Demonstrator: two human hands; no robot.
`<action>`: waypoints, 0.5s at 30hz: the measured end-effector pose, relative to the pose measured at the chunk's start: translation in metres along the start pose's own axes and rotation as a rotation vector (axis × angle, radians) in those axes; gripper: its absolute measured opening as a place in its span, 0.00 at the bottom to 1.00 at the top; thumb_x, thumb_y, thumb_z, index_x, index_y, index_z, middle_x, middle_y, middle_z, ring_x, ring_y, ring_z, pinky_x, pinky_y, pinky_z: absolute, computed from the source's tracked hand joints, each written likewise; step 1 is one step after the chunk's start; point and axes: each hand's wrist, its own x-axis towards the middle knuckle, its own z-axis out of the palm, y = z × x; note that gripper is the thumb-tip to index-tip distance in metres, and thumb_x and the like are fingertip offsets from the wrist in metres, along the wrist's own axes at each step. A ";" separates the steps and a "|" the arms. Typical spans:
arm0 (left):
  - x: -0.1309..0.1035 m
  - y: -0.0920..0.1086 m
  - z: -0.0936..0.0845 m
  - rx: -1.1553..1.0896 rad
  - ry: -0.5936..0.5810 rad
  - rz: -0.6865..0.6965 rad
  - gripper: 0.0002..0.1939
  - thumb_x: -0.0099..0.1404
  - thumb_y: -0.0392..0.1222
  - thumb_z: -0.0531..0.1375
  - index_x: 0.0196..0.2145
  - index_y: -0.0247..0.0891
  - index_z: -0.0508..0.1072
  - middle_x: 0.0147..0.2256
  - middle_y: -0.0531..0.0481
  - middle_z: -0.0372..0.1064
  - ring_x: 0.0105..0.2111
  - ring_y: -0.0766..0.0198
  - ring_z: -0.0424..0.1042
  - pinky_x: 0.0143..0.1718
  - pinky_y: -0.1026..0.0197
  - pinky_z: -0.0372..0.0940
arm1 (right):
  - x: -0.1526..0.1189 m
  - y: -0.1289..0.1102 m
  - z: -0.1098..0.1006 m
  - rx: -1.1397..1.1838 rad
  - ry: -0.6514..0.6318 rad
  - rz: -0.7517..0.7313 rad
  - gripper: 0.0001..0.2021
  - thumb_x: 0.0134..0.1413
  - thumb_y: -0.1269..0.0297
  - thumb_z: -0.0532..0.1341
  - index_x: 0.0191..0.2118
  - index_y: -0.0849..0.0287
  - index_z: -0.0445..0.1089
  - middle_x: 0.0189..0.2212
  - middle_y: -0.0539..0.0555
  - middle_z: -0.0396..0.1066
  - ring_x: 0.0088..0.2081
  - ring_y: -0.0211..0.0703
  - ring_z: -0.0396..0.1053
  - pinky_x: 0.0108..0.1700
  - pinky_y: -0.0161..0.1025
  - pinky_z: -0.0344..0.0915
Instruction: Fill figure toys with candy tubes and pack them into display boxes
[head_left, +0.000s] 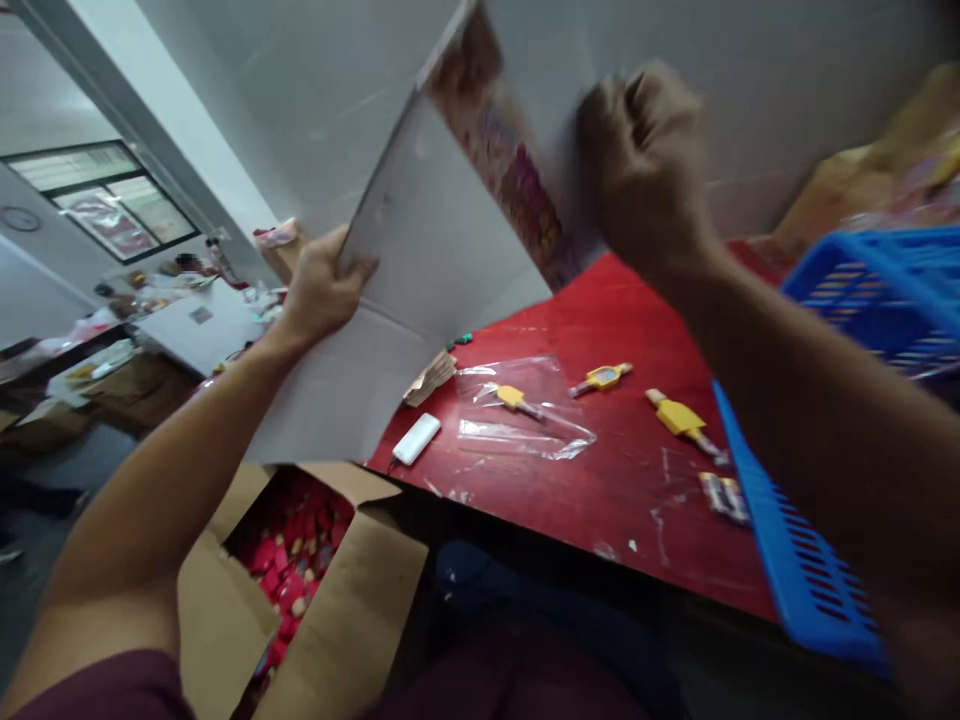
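Observation:
A large folded cardboard sheet (442, 220), white on its broad faces with a colourful printed strip, is raised above the table. My left hand (322, 285) grips its left edge, thumb on the white face. To the right of the printed strip my right hand (645, 160) is closed in a fist, blurred by motion; whether it pinches part of the sheet I cannot make out. Below on the red table (525, 510) lie a clear plastic bag (555, 440) and yellow paddle-shaped items, one (517, 398) at the bag, others (604, 377) (681, 418) to its right.
A blue plastic basket (795, 560) stands at the right table edge. A white power bank-like block (416, 440) and a paper stack (431, 378) lie at the left. Below the edge, an open carton (360, 590) holds many red pieces (292, 550). Another cluttered table (202, 325) stands behind.

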 end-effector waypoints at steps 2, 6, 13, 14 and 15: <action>-0.012 -0.007 0.023 -0.053 0.105 0.026 0.05 0.62 0.37 0.60 0.32 0.32 0.70 0.25 0.55 0.63 0.27 0.70 0.64 0.36 0.66 0.64 | -0.012 0.002 -0.014 -0.163 -0.045 0.000 0.18 0.62 0.58 0.53 0.21 0.56 0.55 0.20 0.43 0.60 0.28 0.27 0.62 0.28 0.35 0.51; -0.034 -0.012 0.084 -0.213 0.168 -0.023 0.08 0.63 0.44 0.58 0.32 0.36 0.68 0.21 0.56 0.57 0.21 0.68 0.58 0.27 0.65 0.58 | -0.022 0.013 -0.037 -0.221 -0.358 0.126 0.23 0.66 0.50 0.48 0.27 0.62 0.64 0.23 0.45 0.64 0.24 0.27 0.60 0.26 0.32 0.52; -0.070 0.013 0.190 -0.522 0.056 -0.262 0.10 0.62 0.48 0.55 0.32 0.38 0.67 0.29 0.47 0.69 0.30 0.61 0.67 0.34 0.61 0.64 | -0.035 0.006 -0.039 -0.551 -0.762 0.165 0.26 0.66 0.43 0.47 0.37 0.61 0.71 0.33 0.54 0.73 0.33 0.40 0.71 0.40 0.41 0.66; -0.073 0.020 0.198 -0.531 0.041 -0.285 0.11 0.61 0.49 0.55 0.31 0.39 0.67 0.28 0.47 0.70 0.30 0.60 0.68 0.34 0.60 0.64 | -0.039 -0.001 -0.038 -0.657 -0.725 0.171 0.25 0.67 0.44 0.48 0.39 0.61 0.71 0.34 0.56 0.73 0.36 0.43 0.72 0.42 0.44 0.66; -0.076 0.027 0.203 -0.544 0.027 -0.299 0.12 0.60 0.50 0.55 0.30 0.39 0.67 0.27 0.47 0.69 0.30 0.60 0.67 0.34 0.60 0.64 | -0.043 -0.008 -0.038 -0.752 -0.699 0.175 0.24 0.67 0.45 0.49 0.41 0.61 0.71 0.37 0.57 0.73 0.39 0.46 0.72 0.45 0.47 0.66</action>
